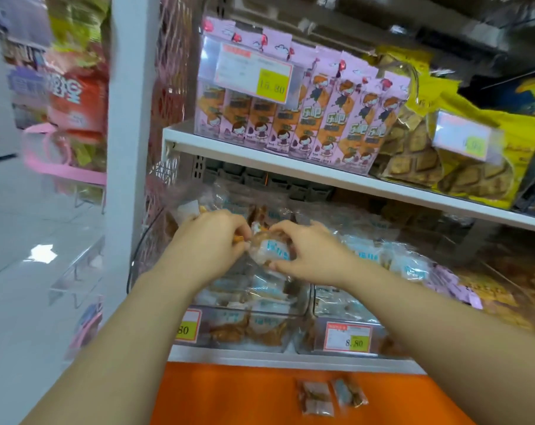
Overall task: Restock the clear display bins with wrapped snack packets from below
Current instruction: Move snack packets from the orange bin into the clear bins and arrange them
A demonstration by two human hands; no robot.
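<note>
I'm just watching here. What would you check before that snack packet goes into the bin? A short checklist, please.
1. Grip: left hand and right hand both pinch the wrapped packet: ok.
2. Position: it is above the left clear bin: ok.
3. Room in that bin: packets heaped near its rim: cannot tell.
4. Match: blue-white label like the bin's packets: ok.
5. Wrapper undamaged: blurred: cannot tell.
6. Stock left: loose packets lie on the orange ledge below: ok.
</note>
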